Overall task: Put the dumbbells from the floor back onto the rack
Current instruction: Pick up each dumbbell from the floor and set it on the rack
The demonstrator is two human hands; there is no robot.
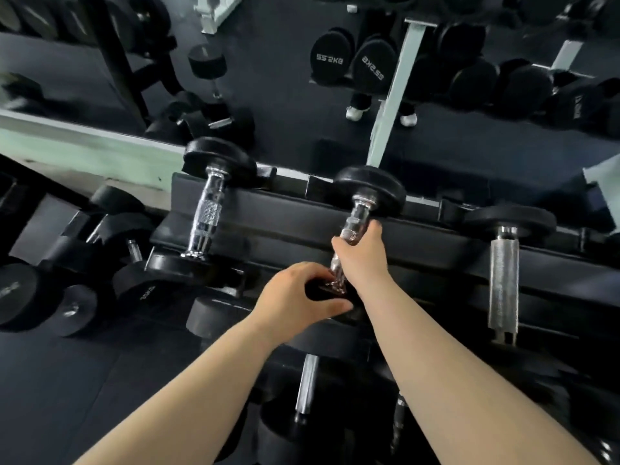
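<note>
Chrome-handled dumbbell [360, 209] crosswise on rack [285, 209]

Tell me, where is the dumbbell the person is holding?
In the head view, the held dumbbell is mid-frame on the rack's top tier, between two racked dumbbells, with the right hand on its handle and the left hand on its near end.

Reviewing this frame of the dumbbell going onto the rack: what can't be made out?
- Head view: near end of the held dumbbell, covered by the left hand.
- Handle middle, wrapped by the right hand.
- Whether it rests on the rack: hidden by hands.
- Its weight marking: not visible.
</note>
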